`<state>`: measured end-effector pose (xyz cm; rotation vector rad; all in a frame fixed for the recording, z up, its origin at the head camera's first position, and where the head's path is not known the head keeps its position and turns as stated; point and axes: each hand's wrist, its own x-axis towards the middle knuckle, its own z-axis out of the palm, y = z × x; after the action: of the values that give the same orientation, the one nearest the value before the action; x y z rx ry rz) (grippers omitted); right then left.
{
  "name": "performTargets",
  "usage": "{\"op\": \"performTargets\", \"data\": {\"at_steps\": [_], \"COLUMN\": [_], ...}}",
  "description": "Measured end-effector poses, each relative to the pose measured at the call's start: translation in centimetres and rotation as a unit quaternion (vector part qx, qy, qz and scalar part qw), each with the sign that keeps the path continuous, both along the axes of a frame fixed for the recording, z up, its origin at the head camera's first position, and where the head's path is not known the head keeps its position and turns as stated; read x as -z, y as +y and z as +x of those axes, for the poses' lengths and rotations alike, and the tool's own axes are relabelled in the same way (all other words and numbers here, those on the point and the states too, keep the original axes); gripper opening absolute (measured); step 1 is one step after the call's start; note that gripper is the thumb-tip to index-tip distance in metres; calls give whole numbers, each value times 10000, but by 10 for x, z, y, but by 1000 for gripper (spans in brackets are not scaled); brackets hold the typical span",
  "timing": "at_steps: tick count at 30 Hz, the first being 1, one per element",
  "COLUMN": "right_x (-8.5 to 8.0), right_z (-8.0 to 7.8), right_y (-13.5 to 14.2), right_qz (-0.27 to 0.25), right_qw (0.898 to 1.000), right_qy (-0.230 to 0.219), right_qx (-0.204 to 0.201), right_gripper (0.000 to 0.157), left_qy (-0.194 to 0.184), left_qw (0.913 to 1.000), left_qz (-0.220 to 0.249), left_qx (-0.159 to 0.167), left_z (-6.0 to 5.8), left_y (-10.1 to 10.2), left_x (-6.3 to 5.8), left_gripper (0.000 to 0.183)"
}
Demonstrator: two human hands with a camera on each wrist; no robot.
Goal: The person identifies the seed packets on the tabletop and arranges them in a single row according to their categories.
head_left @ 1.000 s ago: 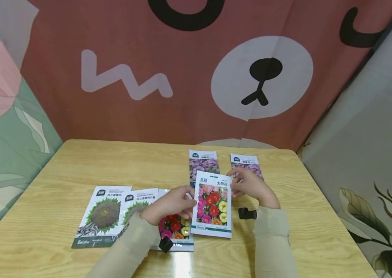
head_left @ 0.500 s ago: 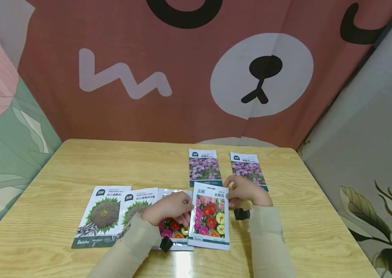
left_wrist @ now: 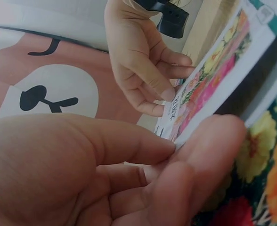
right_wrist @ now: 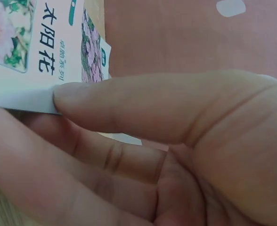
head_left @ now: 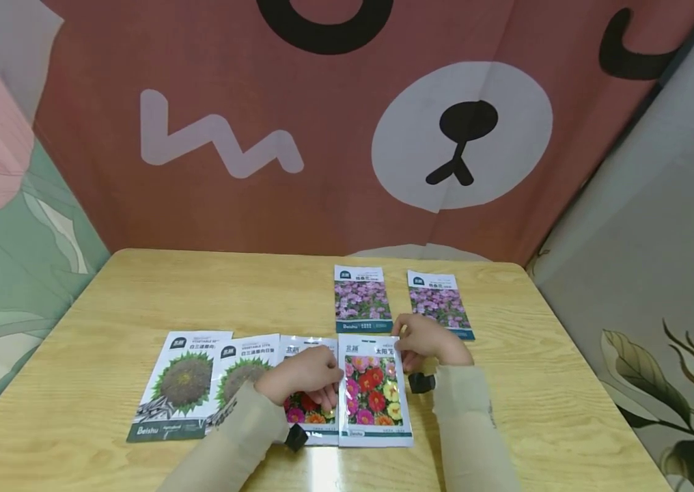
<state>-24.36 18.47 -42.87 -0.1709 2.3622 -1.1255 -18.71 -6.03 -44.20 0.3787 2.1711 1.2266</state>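
Front-right flower packet (head_left: 375, 396) in the pinch of left hand (head_left: 307, 374) and right hand (head_left: 432, 342)

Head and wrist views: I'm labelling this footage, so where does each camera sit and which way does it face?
Head: on the head, facing forward and down at the table, held flower packet and reddish backdrop; left hand, right hand and sleeves show.
Left wrist: on that wrist, facing across the held flower packet toward the right hand; both hands show.
Right wrist: on that wrist, facing the packet's corner; right hand shows.
Both wrist views share packet and right hand.
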Motion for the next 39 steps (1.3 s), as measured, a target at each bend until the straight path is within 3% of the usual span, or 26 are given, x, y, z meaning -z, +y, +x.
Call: {"op": "performTargets", "data": {"at_steps": [5,14,26,39], "right_x": [3,3,3,4], "right_z": [1,4,4,2], "right_y": [-3,-4,-9,-12], "right_qz": [44,107,291,337], "right_qw": [10000,9999,9993,9988], "right_qy": [70,-3,138,315], "right_qx": [23,84,167,169], "right_gripper": [12,11,8,4], "left_qy": [-23,-75,230,571], "left_qw": [10000,10000,9997,9966], "left_qz": [60,50,-103,-506], "left_qx": [6,7,-58,-301], "left_z": [2,3,-1,4], "left_y": [-1,-1,-1,3], "left_x": [4,0,6,4], "left_gripper": [33,34,36,36]}}
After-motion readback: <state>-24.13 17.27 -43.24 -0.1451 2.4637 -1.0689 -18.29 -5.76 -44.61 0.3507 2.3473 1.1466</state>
